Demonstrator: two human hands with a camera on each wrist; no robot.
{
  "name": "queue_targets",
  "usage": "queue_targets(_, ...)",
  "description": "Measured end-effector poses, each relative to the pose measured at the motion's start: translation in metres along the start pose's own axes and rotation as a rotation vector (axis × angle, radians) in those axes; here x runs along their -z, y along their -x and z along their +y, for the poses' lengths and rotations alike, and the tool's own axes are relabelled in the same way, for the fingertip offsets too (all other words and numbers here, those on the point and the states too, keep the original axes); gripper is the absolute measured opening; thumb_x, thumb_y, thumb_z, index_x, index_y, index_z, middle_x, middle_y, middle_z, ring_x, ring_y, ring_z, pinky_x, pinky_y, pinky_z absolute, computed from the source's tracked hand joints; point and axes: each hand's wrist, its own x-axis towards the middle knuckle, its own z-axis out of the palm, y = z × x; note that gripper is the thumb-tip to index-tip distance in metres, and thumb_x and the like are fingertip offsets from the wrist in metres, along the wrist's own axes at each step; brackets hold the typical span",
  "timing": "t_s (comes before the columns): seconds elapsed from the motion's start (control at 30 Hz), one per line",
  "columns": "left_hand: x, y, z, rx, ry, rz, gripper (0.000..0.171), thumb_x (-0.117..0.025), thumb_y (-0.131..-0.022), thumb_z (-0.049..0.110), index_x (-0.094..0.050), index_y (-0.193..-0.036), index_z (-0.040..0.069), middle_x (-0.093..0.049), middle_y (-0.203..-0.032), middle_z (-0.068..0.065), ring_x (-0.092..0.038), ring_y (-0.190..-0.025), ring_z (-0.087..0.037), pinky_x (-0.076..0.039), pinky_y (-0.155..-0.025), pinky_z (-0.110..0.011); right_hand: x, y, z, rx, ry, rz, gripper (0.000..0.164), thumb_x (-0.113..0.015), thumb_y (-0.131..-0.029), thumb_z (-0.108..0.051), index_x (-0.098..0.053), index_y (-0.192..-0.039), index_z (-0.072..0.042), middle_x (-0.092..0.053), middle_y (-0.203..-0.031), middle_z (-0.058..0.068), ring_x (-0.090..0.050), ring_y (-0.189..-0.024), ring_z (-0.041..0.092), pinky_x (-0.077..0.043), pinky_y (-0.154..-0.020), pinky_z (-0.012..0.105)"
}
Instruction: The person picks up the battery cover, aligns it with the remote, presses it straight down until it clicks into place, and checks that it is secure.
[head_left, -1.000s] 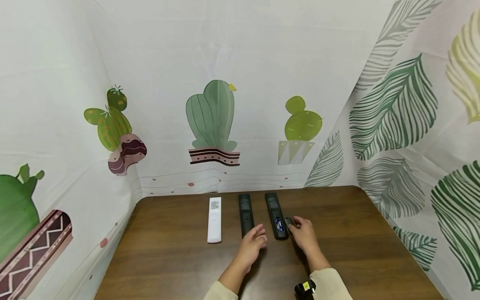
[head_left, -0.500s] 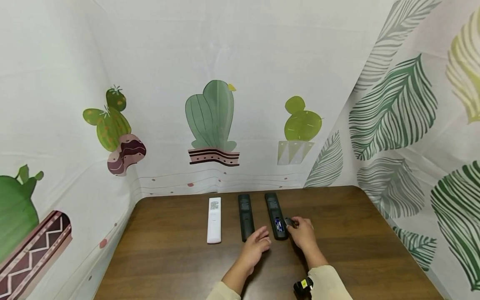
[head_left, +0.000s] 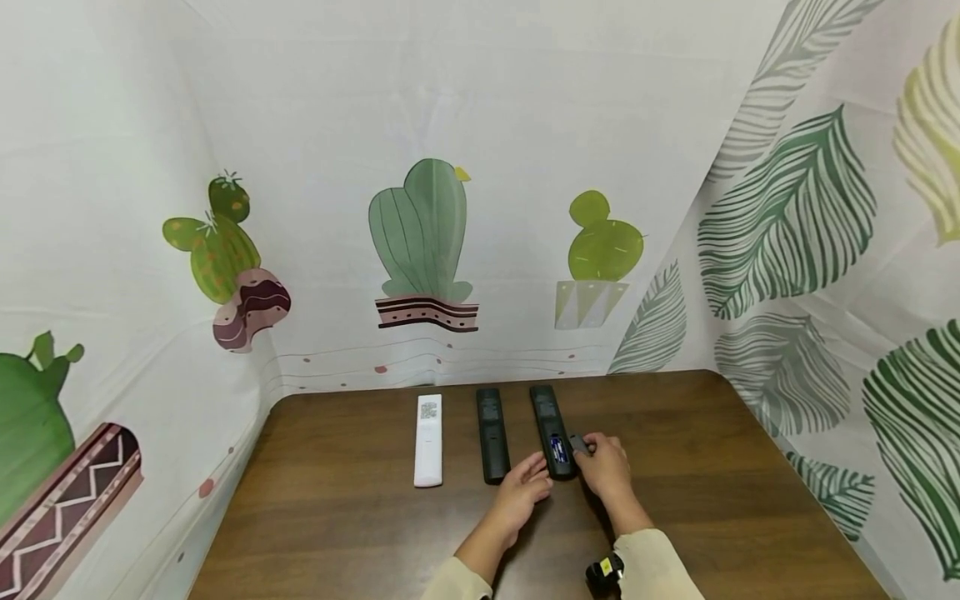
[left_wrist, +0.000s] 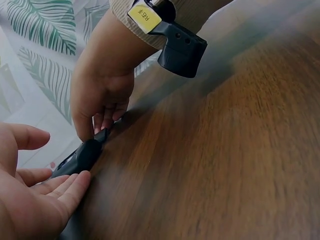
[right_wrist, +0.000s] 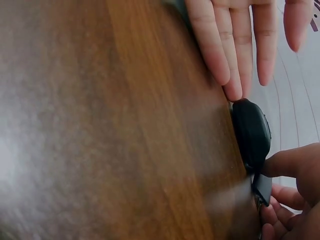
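Observation:
A black remote control (head_left: pixel 547 408) lies face down with its battery compartment uncovered, and blue batteries (head_left: pixel 558 450) show inside. To its right, my right hand (head_left: pixel 606 468) pinches a small dark battery cover (head_left: pixel 578 444) between thumb and fingers. The right wrist view has this cover (right_wrist: pixel 262 187) tilted close beside the remote's edge. My left hand (head_left: pixel 521 492) is at the remote's lower left, fingers extended and loosely spread, holding nothing. Its fingertips come right up to the remote's near end (right_wrist: pixel 245 117).
Left of the open remote lies a second black remote (head_left: pixel 491 425), its back closed. Farther left is a white remote (head_left: pixel 429 454), also back up. All lie on the brown wooden table (head_left: pixel 337 517), whose far edge meets a white cloth (head_left: pixel 510 167) printed with plants.
My left hand has moved right, away from the middle remote toward the near end of the open one. My right hand stays beside that remote with the battery cover.

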Motion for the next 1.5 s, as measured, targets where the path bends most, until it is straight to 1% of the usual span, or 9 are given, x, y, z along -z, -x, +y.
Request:
queue_targets(0.17,-0.003,0.000,0.001,-0.002,-0.016,0.010,0.065,-0.061,-0.092,0.011,-0.039,-0.151,-0.005,-0.042,-0.154,-0.029,-0.048,-0.140,-0.040,-0.053,-0.105,-0.039,0.001,0.000,-0.001,-0.004,0.014,-0.012,0.026,-0.069,-0.089,-0.019,-0.067,-0.105,0.001,-0.061,-0.102,0.019,-0.059,-0.095,0.035,-0.045,-0.078,0.049)
queue_targets(0.33,-0.004,0.000,0.001,0.006,-0.017,0.023,0.065,-0.061,-0.092,0.011,-0.039,-0.151,-0.005,-0.042,-0.154,-0.029,-0.048,-0.139,-0.040,-0.054,-0.104,-0.038,0.001,-0.001,0.000,0.012,0.012,-0.008,0.025,-0.066,-0.091,-0.019,-0.069,-0.104,0.002,-0.064,-0.101,0.020,-0.062,-0.095,0.037,-0.047,-0.080,0.052)
queue_targets(0.47,-0.004,0.000,0.002,0.003,-0.022,0.023,0.064,-0.060,-0.092,0.010,-0.039,-0.151,-0.006,-0.043,-0.154,-0.028,-0.048,-0.139,-0.040,-0.054,-0.105,-0.039,0.000,-0.005,0.004,0.036,-0.029,-0.002,0.024,-0.063,-0.093,-0.016,-0.068,-0.104,0.004,-0.067,-0.102,0.025,-0.064,-0.095,0.040,-0.050,-0.084,0.054)
queue_targets(0.73,-0.005,-0.001,0.001,-0.004,-0.024,0.022,0.065,-0.059,-0.091,0.009,-0.039,-0.150,-0.009,-0.043,-0.154,-0.028,-0.049,-0.139,-0.040,-0.054,-0.104,-0.039,0.007,-0.005,0.001,-0.038,-0.174,-0.043,0.024,-0.058,-0.097,-0.016,-0.066,-0.106,0.004,-0.068,-0.111,0.027,-0.062,-0.100,0.038,-0.050,-0.088,0.051)
queue_targets(0.87,-0.005,-0.003,0.001,0.002,-0.027,0.023,0.065,-0.059,-0.091,0.009,-0.038,-0.150,-0.008,-0.045,-0.153,-0.027,-0.050,-0.138,-0.039,-0.053,-0.105,-0.041,0.006,-0.002,-0.005,-0.042,-0.229,-0.054,0.024,-0.058,-0.097,-0.016,-0.065,-0.106,0.004,-0.067,-0.114,0.027,-0.061,-0.104,0.038,-0.048,-0.091,0.049)
queue_targets(0.97,-0.006,-0.005,0.000,0.018,-0.031,0.028,0.065,-0.060,-0.092,0.010,-0.038,-0.150,-0.008,-0.046,-0.153,-0.025,-0.051,-0.137,-0.037,-0.053,-0.105,-0.041,0.004,0.000,-0.008,-0.044,-0.262,-0.060,0.023,-0.058,-0.098,-0.015,-0.065,-0.106,0.005,-0.067,-0.113,0.026,-0.061,-0.104,0.037,-0.048,-0.089,0.046)
queue_targets(1.23,-0.008,-0.006,0.000,0.014,-0.028,0.030,0.065,-0.060,-0.091,0.007,-0.038,-0.150,-0.010,-0.045,-0.153,-0.026,-0.050,-0.137,-0.039,-0.053,-0.104,-0.041,0.002,0.002,-0.010,-0.056,-0.298,-0.054,0.024,-0.058,-0.098,-0.016,-0.065,-0.108,0.005,-0.067,-0.114,0.026,-0.060,-0.105,0.037,-0.047,-0.088,0.042)
queue_targets(1.4,-0.009,-0.006,-0.001,0.016,-0.034,0.046,0.064,-0.060,-0.092,0.008,-0.040,-0.150,-0.008,-0.047,-0.153,-0.025,-0.048,-0.140,-0.039,-0.049,-0.110,-0.042,-0.001,0.001,-0.008,-0.065,-0.320,-0.057,0.024,-0.058,-0.098,-0.016,-0.065,-0.107,0.005,-0.067,-0.111,0.024,-0.060,-0.102,0.035,-0.046,-0.085,0.037)
queue_targets(1.5,-0.011,-0.007,-0.001,-0.001,-0.030,0.063,0.061,-0.060,-0.092,0.006,-0.042,-0.148,-0.009,-0.050,-0.150,-0.025,-0.050,-0.138,-0.039,-0.048,-0.111,-0.041,-0.001,0.001,-0.008,-0.071,-0.331,-0.061,0.024,-0.058,-0.098,-0.017,-0.065,-0.108,0.004,-0.067,-0.113,0.024,-0.059,-0.103,0.034,-0.046,-0.085,0.036)
